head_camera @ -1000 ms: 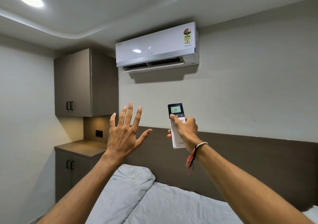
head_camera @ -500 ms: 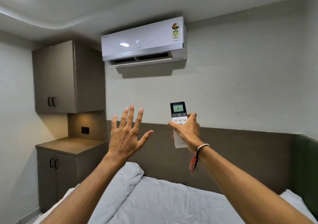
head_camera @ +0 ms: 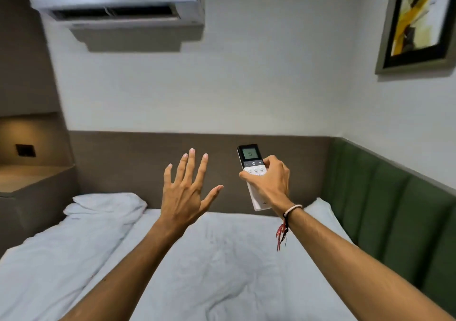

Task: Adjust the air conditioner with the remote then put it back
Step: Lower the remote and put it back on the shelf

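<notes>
Above the bed (head_camera: 222, 259): two hands, one remote.
Right hand (head_camera: 270, 183): grip closed around remote (head_camera: 251, 170), screen upright.
Left hand (head_camera: 185, 190): fingers spread, empty.
Air conditioner (head_camera: 118, 2): top cropped.
Pillows (head_camera: 106, 207): two.

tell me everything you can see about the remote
The remote is a slim white bar, plastic by its look, with a dark top panel holding a lit greyish screen; the digits are blurred. Below sit minus, power and plus marks, then round pale buttons. The right hand grips its middle, thumb across the buttons. It is held nearly upright, top leaning slightly left, above the bed.
</notes>
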The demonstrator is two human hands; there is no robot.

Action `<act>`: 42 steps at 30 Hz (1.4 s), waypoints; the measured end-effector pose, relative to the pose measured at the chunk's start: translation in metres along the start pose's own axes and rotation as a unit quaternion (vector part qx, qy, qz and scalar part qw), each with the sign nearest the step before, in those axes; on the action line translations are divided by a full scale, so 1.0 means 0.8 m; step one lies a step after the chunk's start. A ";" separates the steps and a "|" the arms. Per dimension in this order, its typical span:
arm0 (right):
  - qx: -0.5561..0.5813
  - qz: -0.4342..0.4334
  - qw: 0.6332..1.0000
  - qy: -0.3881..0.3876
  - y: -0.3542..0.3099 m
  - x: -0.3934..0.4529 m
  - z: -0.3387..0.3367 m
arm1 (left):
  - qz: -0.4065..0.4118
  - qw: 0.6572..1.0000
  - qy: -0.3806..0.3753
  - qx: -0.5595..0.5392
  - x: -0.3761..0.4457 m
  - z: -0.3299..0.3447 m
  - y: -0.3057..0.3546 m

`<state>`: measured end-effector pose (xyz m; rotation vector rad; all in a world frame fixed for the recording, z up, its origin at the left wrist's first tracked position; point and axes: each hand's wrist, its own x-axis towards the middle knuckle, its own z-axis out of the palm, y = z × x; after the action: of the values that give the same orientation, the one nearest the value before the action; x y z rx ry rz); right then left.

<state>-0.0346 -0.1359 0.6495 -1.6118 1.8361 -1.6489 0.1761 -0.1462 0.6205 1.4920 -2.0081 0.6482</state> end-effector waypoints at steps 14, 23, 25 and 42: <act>-0.218 0.267 0.937 -0.063 0.397 -0.177 -0.045 | 0.080 0.971 -0.188 -0.125 -0.252 0.296 0.239; -0.259 0.403 0.864 -0.154 0.634 -0.382 -0.036 | 0.108 0.914 -0.363 -0.143 -0.494 0.434 0.330; -0.263 0.433 0.847 -0.162 0.673 -0.421 -0.032 | 0.110 0.901 -0.395 -0.140 -0.541 0.459 0.339; -0.318 0.481 0.788 -0.215 0.818 -0.592 -0.015 | 0.093 0.791 -0.594 -0.113 -0.726 0.523 0.349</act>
<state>-0.2298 0.1027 -0.0970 -0.7441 2.4019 -0.2050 -0.0176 0.0550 -0.0954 1.7234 -2.9829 -0.7083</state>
